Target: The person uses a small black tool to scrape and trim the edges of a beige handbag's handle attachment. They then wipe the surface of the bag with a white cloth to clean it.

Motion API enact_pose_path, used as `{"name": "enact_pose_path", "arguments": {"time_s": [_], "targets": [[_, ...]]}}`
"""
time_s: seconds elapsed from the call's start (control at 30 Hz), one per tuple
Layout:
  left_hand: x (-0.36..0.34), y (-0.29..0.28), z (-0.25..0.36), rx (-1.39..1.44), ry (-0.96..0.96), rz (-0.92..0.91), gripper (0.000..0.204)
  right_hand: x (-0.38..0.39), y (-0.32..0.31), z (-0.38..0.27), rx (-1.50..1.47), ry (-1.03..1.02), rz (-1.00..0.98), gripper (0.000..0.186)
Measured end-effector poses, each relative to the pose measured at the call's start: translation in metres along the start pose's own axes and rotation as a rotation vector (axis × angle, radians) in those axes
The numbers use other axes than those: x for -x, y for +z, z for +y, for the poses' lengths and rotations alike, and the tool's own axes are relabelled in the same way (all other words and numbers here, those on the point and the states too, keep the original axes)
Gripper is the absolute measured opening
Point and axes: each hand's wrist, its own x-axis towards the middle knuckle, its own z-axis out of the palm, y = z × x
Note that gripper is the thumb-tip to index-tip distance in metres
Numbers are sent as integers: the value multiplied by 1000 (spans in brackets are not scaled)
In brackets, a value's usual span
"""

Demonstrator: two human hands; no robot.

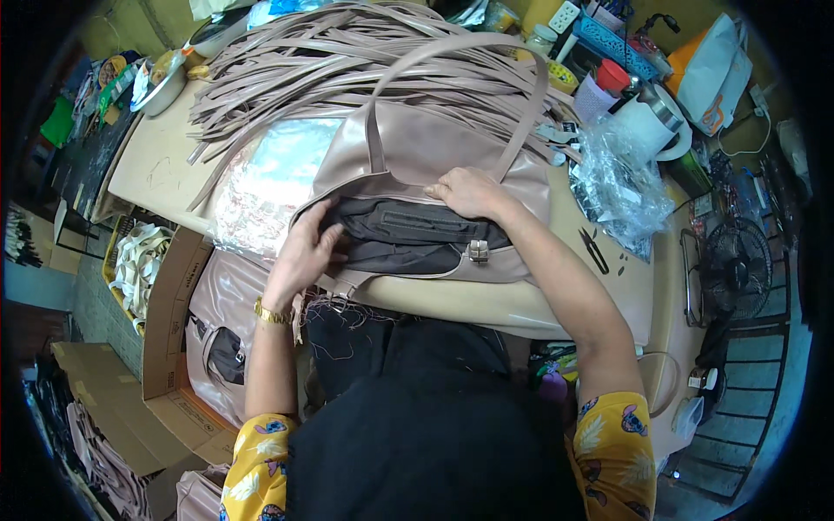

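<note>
A dusty-pink handbag [417, 143] lies on the table in front of me, its mouth toward me and its long strap arched over the far side. The dark lining [365, 230] shows inside, with a zipped pocket and a metal clasp [478, 251] on the near rim. My right hand [469, 192] is closed on the far rim of the mouth, thumb and fingers pressed together. At the left end of the mouth, my left hand [304, 249] rests with its fingers apart against the edge and lining. Its fingertips are partly hidden by the bag.
Behind the bag lies a heap of pink strips [287, 65]. Clear plastic wrapping [265, 187] sits at its left, and more plastic [617, 178] at the right. Black thread snips [594, 250] lie right of the bag. A cardboard box [174, 321] holding pink pieces stands left, a fan [738, 267] right.
</note>
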Motion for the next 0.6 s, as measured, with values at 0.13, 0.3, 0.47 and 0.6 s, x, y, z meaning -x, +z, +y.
{"name": "enact_pose_path", "arguments": {"time_s": [0.13,0.3,0.47,0.6], "targets": [[-10,-11,-18,236,-56,2,37,5,-9,-18,2,66,-54,39],[8,28,13,-361,463,-72,33,8,-9,-13,-2,93,-43,46],[12,88,28,-783,672,17,33,8,-1,-13,-13,14,49,47],[-4,101,34,-972,643,22,24,12,-6,-3,-141,-52,76,39]]}}
